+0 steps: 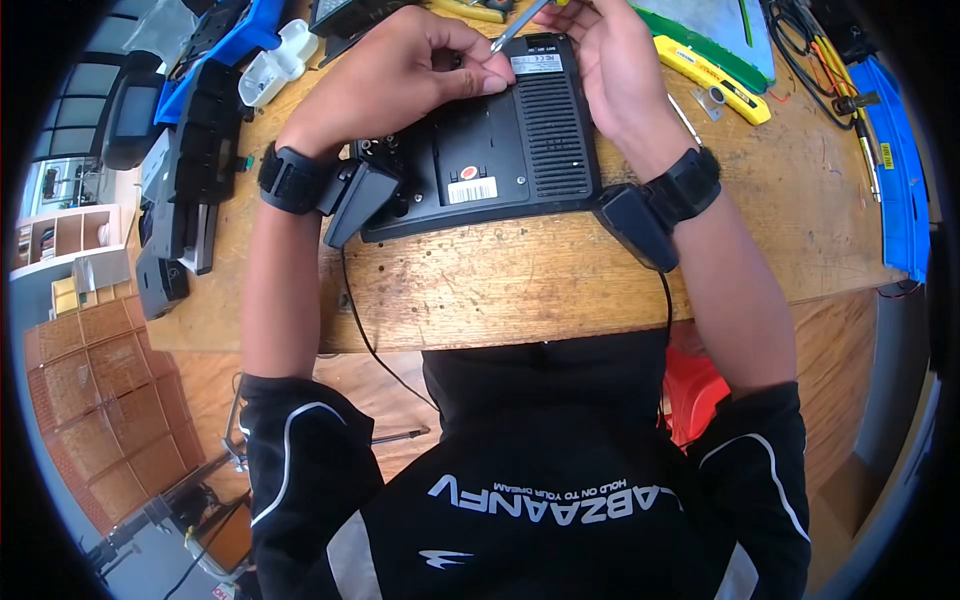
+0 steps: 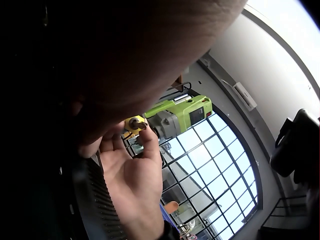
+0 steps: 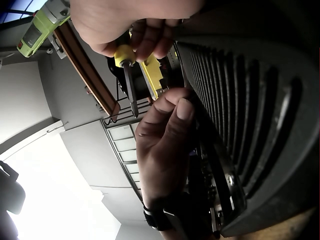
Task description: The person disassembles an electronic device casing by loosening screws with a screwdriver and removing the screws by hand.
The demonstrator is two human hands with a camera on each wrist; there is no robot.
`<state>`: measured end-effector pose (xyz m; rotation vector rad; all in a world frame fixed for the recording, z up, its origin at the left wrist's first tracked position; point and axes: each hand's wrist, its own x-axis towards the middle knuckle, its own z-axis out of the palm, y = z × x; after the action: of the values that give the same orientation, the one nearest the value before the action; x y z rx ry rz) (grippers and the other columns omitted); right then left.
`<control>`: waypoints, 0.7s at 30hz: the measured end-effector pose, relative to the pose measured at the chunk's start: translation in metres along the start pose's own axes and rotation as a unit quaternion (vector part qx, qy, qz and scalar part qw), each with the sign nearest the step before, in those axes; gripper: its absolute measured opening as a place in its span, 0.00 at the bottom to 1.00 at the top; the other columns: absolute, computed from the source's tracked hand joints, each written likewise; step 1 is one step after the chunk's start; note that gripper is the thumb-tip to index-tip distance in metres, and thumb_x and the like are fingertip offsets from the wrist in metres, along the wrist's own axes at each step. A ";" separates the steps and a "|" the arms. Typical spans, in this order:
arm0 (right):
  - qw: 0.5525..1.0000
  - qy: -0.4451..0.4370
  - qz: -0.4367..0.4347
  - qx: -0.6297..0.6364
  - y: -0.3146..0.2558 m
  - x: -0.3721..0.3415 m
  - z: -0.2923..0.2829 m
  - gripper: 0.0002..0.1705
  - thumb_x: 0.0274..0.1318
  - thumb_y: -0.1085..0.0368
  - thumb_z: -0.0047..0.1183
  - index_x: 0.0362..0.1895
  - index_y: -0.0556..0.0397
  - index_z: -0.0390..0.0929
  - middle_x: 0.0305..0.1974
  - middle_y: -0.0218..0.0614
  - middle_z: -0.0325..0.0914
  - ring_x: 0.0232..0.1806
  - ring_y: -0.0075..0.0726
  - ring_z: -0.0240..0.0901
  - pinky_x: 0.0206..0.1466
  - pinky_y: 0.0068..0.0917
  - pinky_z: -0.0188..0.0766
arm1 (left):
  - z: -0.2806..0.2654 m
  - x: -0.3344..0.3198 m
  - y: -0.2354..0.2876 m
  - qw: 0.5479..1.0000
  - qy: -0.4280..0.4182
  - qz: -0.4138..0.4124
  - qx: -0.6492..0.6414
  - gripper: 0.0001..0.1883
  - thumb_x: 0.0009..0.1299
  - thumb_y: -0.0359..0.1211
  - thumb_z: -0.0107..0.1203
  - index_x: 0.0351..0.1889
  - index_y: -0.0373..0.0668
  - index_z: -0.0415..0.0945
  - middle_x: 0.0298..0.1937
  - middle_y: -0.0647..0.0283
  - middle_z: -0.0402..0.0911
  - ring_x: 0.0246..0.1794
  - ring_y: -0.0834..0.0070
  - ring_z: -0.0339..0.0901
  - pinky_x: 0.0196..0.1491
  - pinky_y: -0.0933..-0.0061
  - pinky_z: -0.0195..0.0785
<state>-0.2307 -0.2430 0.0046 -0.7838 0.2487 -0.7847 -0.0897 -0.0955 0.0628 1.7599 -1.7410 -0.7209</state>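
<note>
A black electronic device lies on the wooden bench with its slotted, labelled underside up. My right hand holds a yellow-handled screwdriver, with the wrist over the device's right side. The screwdriver's metal shaft points toward the device's far edge, just beyond my left fingertips. My left hand reaches over the device from the left, its thumb against the curled index finger beside the silver label. No thing shows between those fingertips in the right wrist view.
A yellow utility knife lies on the right, with a blue tray and cables beyond. Black devices and a small white container stand on the left. A green power tool appears in the left wrist view.
</note>
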 end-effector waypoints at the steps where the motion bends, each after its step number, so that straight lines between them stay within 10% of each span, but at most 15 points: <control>1: 1.000 -0.015 0.006 0.007 -0.001 0.000 0.000 0.11 0.72 0.61 0.51 0.40 0.54 0.80 0.33 0.33 0.80 0.35 0.29 0.77 0.44 0.25 0.75 | 0.001 0.000 0.000 1.000 0.000 0.000 -0.001 0.11 0.74 0.36 0.65 0.48 0.39 0.87 0.37 0.69 0.87 0.38 0.87 0.79 0.46 0.81 0.74; 6: 1.000 -0.014 0.026 -0.007 -0.001 -0.002 -0.001 0.13 0.72 0.58 0.50 0.40 0.53 0.80 0.33 0.33 0.80 0.36 0.30 0.77 0.44 0.25 0.75 | -0.001 0.007 0.014 0.997 0.042 0.060 0.028 0.12 0.74 0.36 0.63 0.33 0.37 0.83 0.20 0.69 0.74 0.21 0.83 0.66 0.26 0.76 0.59; 9: 1.000 -0.008 0.025 -0.014 -0.001 0.000 -0.001 0.14 0.72 0.57 0.49 0.40 0.52 0.79 0.33 0.34 0.81 0.37 0.30 0.78 0.45 0.27 0.76 | -0.008 0.003 0.033 0.997 0.010 -0.054 0.047 0.10 0.69 0.35 0.68 0.34 0.37 0.84 0.20 0.66 0.75 0.21 0.81 0.67 0.27 0.74 0.62; 21: 0.999 -0.018 0.031 -0.034 -0.003 -0.001 0.000 0.15 0.73 0.55 0.48 0.41 0.52 0.79 0.34 0.35 0.81 0.38 0.31 0.78 0.46 0.29 0.76 | -0.010 0.003 0.021 1.000 0.015 -0.005 -0.012 0.08 0.67 0.33 0.70 0.34 0.37 0.87 0.21 0.67 0.78 0.20 0.83 0.67 0.25 0.77 0.61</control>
<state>-0.2324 -0.2435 0.0065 -0.8498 0.2680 -0.7073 -0.0971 -0.0990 0.0844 1.7551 -1.6981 -0.7125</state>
